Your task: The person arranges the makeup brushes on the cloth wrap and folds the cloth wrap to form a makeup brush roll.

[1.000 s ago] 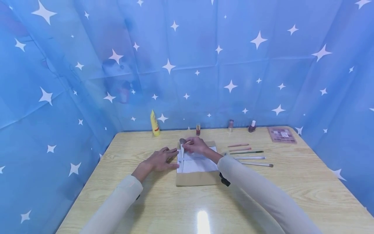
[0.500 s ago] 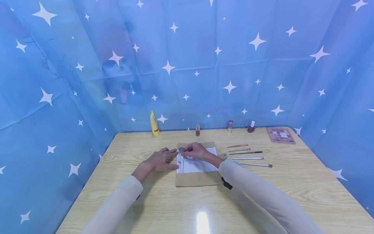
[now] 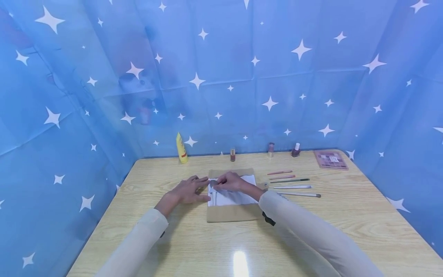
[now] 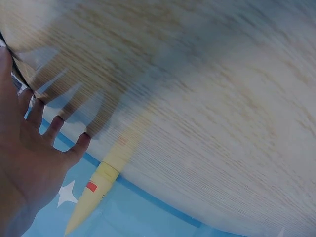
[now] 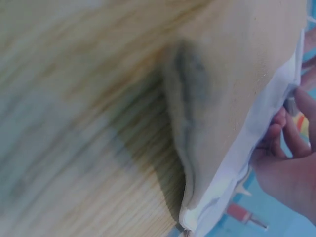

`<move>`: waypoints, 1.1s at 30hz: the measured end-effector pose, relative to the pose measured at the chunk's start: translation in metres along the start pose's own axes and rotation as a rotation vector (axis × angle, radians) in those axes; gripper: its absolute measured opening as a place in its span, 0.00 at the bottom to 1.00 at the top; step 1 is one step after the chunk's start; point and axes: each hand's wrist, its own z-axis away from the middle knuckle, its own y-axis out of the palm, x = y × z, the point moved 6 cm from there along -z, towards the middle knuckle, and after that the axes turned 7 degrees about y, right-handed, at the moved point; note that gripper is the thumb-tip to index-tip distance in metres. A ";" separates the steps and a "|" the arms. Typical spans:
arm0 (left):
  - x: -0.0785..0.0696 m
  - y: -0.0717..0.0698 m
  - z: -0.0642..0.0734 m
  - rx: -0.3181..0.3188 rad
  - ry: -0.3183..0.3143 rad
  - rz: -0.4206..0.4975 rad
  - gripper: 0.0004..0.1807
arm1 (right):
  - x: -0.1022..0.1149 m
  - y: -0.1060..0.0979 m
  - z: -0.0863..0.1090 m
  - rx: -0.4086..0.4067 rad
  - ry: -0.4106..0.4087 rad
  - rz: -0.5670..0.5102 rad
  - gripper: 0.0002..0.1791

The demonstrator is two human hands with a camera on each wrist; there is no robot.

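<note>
A tan brush pouch with a white lining lies unfolded on the table in the head view. Along its left side, a makeup brush with a grey bristle head points away from me, its pale handle running beneath a strap on the lining. My right hand pinches this brush close below the bristles; in the right wrist view that hand reaches over the pouch's far edge. My left hand has its fingers spread, with thumb and fingertips at the pouch's left edge.
Several slim brushes and pencils, including a green pencil and a white-handled brush, lie right of the pouch. Along the back stand a yellow tube, a small red bottle, a lip gloss, nail polish and a palette.
The right hand has moved toward me, drawing the makeup brush down along the pouch, so its bristle head sits lower on the lining. The left hand stays at the pouch's left edge.
</note>
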 end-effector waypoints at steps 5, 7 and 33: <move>-0.002 0.001 0.003 -0.007 -0.005 0.026 0.45 | -0.002 0.001 0.002 0.009 -0.006 0.017 0.09; -0.003 0.002 0.004 -0.007 -0.012 0.027 0.45 | -0.001 0.002 0.004 0.012 -0.014 0.031 0.09; -0.006 -0.001 0.005 -0.016 0.005 0.046 0.44 | -0.030 -0.102 0.079 -0.083 -0.223 0.117 0.12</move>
